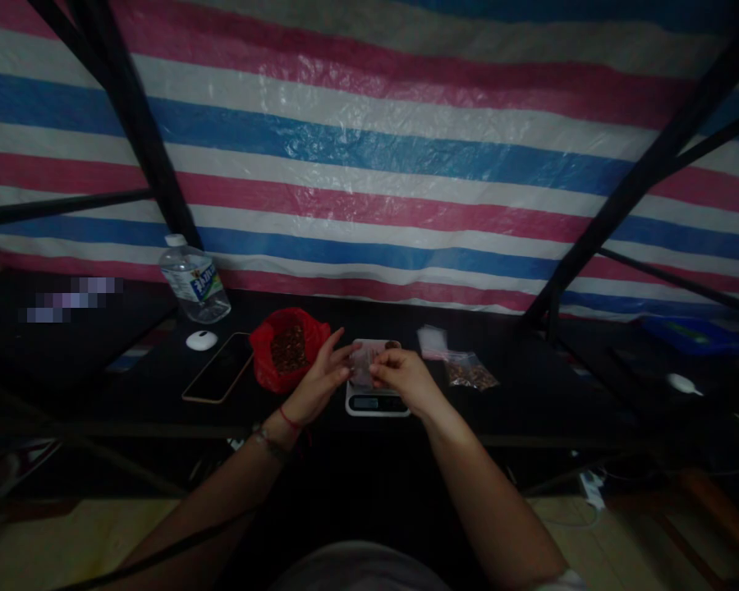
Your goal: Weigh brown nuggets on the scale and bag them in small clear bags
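My right hand (408, 379) pinches the edge of a small clear plastic bag (361, 367) above a white digital scale (378, 410). On the bag's other side is my left hand (323, 376), its fingers stretched out and apart, the tips close to the plastic; whether they touch it I cannot tell. A red plastic bag (269, 372), open at the top, holds small brown pieces (289, 349) just left of my left hand. To the right of the scale lies a filled clear bag (470, 373) of similar pieces, beside a stack of flat clear bags (432, 341).
A phone (218, 373) and a white mouse-like object (201, 340) lie at the left. Behind them stands a large clear bottle (195, 281). Black metal posts (585, 230) rise at both sides of the black table (320, 302), before a striped plastic sheet (375, 164).
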`<state>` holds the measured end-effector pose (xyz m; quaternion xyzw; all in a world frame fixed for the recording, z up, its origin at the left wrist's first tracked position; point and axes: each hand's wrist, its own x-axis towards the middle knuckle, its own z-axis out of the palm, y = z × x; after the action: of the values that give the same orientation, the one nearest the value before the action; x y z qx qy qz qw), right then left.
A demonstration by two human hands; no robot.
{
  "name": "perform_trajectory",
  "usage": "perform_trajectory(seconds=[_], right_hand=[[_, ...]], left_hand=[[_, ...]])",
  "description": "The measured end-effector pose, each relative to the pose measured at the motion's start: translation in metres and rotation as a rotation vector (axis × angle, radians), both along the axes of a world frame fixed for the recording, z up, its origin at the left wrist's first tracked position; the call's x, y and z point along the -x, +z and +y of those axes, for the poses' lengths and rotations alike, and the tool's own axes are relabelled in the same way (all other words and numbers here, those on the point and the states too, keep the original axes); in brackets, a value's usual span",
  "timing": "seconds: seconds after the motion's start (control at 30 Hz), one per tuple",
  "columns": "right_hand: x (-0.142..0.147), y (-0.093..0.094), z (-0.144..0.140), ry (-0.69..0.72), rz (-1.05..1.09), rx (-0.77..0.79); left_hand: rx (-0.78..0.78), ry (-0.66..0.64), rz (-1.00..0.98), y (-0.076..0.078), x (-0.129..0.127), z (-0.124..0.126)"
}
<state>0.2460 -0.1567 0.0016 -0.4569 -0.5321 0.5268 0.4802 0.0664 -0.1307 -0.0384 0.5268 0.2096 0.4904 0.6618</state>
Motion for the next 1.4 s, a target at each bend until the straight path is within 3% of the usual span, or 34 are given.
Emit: perform_trajectory(seconds=[0.17, 0.33, 0.43, 0.53, 0.67, 0.7, 0.77, 0.87, 1.03, 1.2, 1.4], right_hand=[[0.009, -0.01, -0.007, 0.017, 0.147, 0.113], [0.008, -0.023, -0.023, 0.047, 0.259, 0.218], [0.006, -0.029, -0.029, 0.099, 0.177, 0.246], [0.003, -0.032, -0.028, 0.149, 0.008, 0.203], [0.004, -0.033, -0.025, 0.035, -0.017, 0.151], [0.005, -0.033, -0.024, 0.007, -0.013, 0.134], [0.007, -0.035, -0.024, -0.012, -0.031, 0.091], [0.01, -0.037, -0.025, 0.008, -0.096, 0.018], [0.01, -0.036, -0.027, 0.032, -0.159, -0.03], [0.009, -0.03, -0.032, 0.08, -0.193, -0.039], [0.013, -0.031, -0.038, -0.01, -0.435, -0.139]], left_hand=[[0.176, 0.11, -0.071, 0.0, 0.012, -0.014], [0.203, 0.21, 0.008, -0.001, 0.019, -0.014], [0.175, 0.239, 0.082, -0.004, 0.019, -0.009], [0.058, 0.325, 0.197, -0.009, 0.02, -0.004], [-0.33, 0.671, 0.519, -0.007, 0.023, -0.008], [-0.432, 0.671, 0.622, -0.004, 0.022, -0.012], [-0.565, 0.464, 0.777, 0.002, 0.018, -0.023], [-0.565, 0.214, 0.847, 0.008, 0.009, -0.037], [-0.49, 0.149, 0.87, 0.011, 0.004, -0.043], [-0.326, 0.006, 0.755, 0.015, 0.006, -0.043], [-0.27, 0.058, 0.765, 0.016, 0.001, -0.048]])
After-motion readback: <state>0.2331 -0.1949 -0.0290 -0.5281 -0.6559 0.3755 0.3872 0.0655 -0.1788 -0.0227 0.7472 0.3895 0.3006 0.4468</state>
